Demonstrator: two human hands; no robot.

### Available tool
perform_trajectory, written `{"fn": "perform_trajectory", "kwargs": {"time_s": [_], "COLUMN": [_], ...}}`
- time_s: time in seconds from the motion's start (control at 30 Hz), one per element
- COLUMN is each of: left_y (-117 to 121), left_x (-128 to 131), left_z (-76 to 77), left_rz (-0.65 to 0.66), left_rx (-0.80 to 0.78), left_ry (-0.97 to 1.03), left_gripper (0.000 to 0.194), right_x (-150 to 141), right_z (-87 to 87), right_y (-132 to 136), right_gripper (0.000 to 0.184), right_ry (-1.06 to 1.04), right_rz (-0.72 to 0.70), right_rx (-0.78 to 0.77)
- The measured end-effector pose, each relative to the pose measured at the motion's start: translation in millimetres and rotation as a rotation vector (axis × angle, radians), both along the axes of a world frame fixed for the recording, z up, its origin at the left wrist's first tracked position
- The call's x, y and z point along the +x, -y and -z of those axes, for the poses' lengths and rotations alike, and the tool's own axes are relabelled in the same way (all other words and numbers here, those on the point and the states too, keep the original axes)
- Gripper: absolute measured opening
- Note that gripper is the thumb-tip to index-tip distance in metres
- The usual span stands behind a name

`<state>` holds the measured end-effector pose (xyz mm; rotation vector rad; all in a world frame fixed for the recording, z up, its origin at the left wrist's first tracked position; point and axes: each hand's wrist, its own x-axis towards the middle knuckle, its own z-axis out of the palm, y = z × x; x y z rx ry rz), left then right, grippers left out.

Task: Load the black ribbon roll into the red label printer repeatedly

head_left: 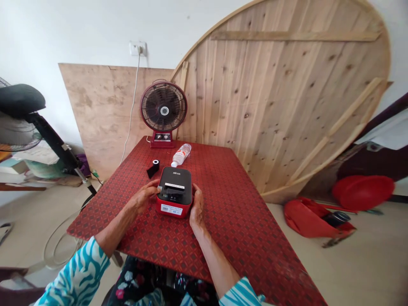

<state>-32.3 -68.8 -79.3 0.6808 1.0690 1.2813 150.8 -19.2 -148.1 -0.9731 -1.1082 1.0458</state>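
A small label printer (175, 182) with a black top and a red base sits on the patterned red tabletop (223, 204). A white strip shows in the slot across its top, and a printed sticker is on its front side. My left hand (147, 196) grips its left side, with fingertips at the top's edge. On the opposite side, my right hand (196, 207) holds the printer with fingers partly hidden behind it. Left of the printer's far end is a small roll of black strip (153, 168), partly unrolled. A clear plastic bottle (181, 154) lies just beyond the printer.
A dark red table fan (163, 110) stands at the table's far end, before a plywood sheet (98, 106). A large round wooden panel (270, 97) leans on the wall. At left is a standing fan (47, 127); red bags (312, 219) lie on the floor at right.
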Motion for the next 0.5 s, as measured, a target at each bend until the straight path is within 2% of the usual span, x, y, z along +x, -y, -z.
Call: {"fn": "perform_trajectory", "kwargs": {"time_s": [0.17, 0.5], "left_y": [-4.7, -2.0], "left_x": [1.4, -1.6], "left_z": [-8.6, -5.7], "left_rz": [-0.049, -0.023], "left_rx": [-0.069, -0.057], "left_ry": [-0.077, -0.105], "left_gripper": [0.05, 0.052], "right_x": [2.3, 4.0], "right_z": [0.2, -2.7], "right_y": [-0.8, 0.5], "right_gripper": [0.06, 0.054], "right_ry": [0.012, 0.062], "right_rz": [0.0, -0.003], "right_rx": [-0.025, -0.027]}}
